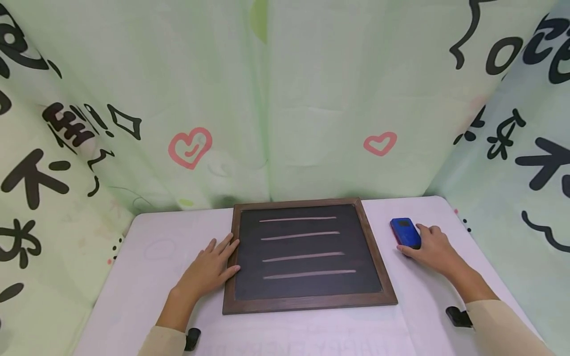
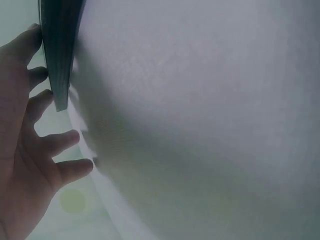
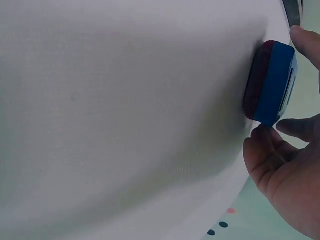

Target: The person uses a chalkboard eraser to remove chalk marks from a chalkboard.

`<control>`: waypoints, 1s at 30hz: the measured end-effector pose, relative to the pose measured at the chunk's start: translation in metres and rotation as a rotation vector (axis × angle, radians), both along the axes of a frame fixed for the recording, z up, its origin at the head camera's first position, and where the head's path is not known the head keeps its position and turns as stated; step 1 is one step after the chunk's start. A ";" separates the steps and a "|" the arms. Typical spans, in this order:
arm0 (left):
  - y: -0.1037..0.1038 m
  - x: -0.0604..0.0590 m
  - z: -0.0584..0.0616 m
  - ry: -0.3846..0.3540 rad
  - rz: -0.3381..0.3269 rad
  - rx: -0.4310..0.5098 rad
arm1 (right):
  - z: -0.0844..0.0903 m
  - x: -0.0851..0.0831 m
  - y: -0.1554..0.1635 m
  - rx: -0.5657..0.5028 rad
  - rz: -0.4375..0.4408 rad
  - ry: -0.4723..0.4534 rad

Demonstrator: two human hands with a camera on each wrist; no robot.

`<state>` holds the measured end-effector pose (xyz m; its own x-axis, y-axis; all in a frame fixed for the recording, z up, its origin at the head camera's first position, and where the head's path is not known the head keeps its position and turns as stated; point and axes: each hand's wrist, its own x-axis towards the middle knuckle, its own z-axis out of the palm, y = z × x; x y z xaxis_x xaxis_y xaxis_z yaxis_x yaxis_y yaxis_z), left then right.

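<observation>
We record a white table (image 1: 147,277) enclosed by pale green printed curtains (image 1: 276,99). At its centre lies a dark chalkboard (image 1: 307,254) in a brown wooden frame, flat, bearing four horizontal chalk lines (image 1: 305,257). The left hand (image 1: 209,269) rests flat on the table with fingers straight and spread, its fingertips touching the board's left frame edge; it holds nothing. The right hand (image 1: 434,249) lies well apart from the left, on the board's right side. Its thumb and fingers close on the near end of a blue eraser (image 1: 405,232), which sits on the table just beside the board's right edge.
</observation>
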<state>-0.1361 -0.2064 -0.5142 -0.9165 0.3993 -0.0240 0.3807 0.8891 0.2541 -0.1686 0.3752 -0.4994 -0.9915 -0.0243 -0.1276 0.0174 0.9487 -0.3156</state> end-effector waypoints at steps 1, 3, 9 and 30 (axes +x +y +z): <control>0.000 0.000 -0.001 -0.001 -0.001 0.000 | -0.001 -0.001 0.000 -0.008 -0.002 -0.004; -0.001 0.000 -0.002 -0.004 0.000 0.001 | -0.003 -0.002 -0.001 -0.022 -0.008 -0.013; -0.001 0.001 -0.002 -0.029 0.009 0.024 | -0.003 -0.002 -0.004 -0.030 -0.030 -0.040; -0.002 0.002 -0.004 0.017 0.000 0.021 | 0.031 -0.025 -0.009 0.027 0.135 -0.009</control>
<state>-0.1346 -0.2081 -0.5187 -0.9168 0.3993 0.0000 0.3848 0.8837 0.2665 -0.1935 0.3665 -0.4689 -0.9783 -0.1541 -0.1386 -0.1086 0.9507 -0.2906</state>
